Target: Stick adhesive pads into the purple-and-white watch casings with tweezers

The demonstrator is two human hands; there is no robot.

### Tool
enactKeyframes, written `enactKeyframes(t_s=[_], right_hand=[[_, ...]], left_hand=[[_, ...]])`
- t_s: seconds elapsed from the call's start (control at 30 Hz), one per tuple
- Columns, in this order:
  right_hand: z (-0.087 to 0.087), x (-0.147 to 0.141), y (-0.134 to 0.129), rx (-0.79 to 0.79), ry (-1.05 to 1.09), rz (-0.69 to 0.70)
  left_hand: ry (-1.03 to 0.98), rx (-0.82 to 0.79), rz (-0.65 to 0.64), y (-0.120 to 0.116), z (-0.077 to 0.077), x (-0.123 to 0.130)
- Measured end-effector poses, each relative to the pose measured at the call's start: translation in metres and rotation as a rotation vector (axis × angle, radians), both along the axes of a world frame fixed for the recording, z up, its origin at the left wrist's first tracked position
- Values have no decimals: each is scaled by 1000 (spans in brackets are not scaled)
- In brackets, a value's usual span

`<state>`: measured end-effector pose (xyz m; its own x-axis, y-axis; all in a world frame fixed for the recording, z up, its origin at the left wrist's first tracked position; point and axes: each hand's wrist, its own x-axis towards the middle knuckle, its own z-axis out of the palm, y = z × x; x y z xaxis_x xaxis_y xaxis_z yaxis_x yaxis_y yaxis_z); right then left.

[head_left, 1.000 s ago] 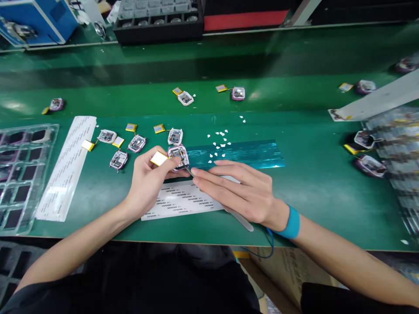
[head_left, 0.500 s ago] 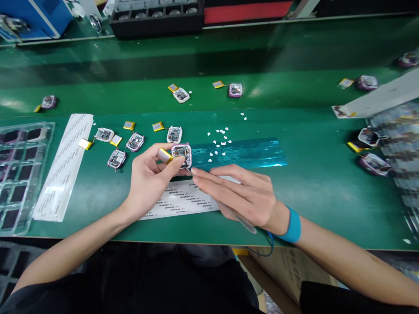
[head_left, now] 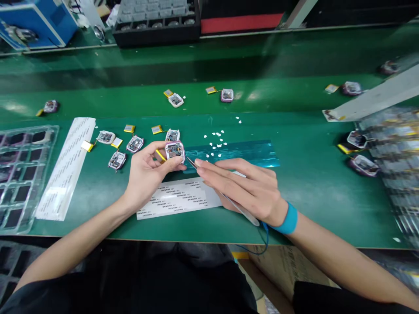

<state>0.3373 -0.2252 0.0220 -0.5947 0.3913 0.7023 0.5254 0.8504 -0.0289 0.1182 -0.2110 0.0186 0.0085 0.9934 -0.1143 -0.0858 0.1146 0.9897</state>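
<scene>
My left hand (head_left: 146,172) is closed on a purple-rimmed smartwatch case (head_left: 175,151), its circuit board facing up. A yellow battery (head_left: 160,155) hangs from the case beside my fingers. Between the fingers of my right hand (head_left: 245,185) I grip metal tweezers (head_left: 234,205), their tip just right of the case and apart from it. A blue band circles my right wrist. Below the hands lies a printed white adhesive sheet (head_left: 176,198). Small white stickers (head_left: 218,145) are scattered over and behind a blue film strip (head_left: 255,153).
Several open watch cases with batteries (head_left: 135,144) lie to the left and at the back. A clear tray (head_left: 24,179) stands at far left beside another white sheet (head_left: 67,170). At right are a white post (head_left: 369,98) and stacked clear trays (head_left: 406,161).
The tweezers have drawn back from the case, slightly right. My left hand has tilted the case and moved it a little left. The view has shifted slightly.
</scene>
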Motion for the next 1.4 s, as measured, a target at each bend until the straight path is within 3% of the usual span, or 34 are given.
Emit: enactKeyframes(t_s=[0.1,0.2,0.23,0.3,0.43,0.63,0.77,0.93,1.07,1.17,1.3,1.4], right_hand=[[-5,0,3,67,5,19],[-10,-1,8,95,17,37],[-11,-1,9,100,22,38],[-12,-2,10,111,30,40],[-13,-4,11,126,39,52],[-15,-4,14,136,67,28],[-15,-1,16,71,18,-2],[-14,0,18,32,3,17],[-17,3,20,-19,123,11],[-20,4,22,-118,227,-12],[-23,2,21,-225,306,-94],[-22,3,19,-297,275,-106]], left_hand=[[214,161,-22,29,-3,-14],[723,422,156,87,-3,-48],[929,450,219,109,-3,-62],[1259,323,245,148,-3,-89],[1386,287,106,194,-7,-109],[1363,477,-288,223,-29,-70],[1210,467,-385,233,-37,-55],[1097,424,-368,226,-29,-63],[878,392,-235,197,-15,-66],[587,446,-135,147,0,-50],[323,375,-250,63,15,-14],[242,297,-332,19,13,8]])
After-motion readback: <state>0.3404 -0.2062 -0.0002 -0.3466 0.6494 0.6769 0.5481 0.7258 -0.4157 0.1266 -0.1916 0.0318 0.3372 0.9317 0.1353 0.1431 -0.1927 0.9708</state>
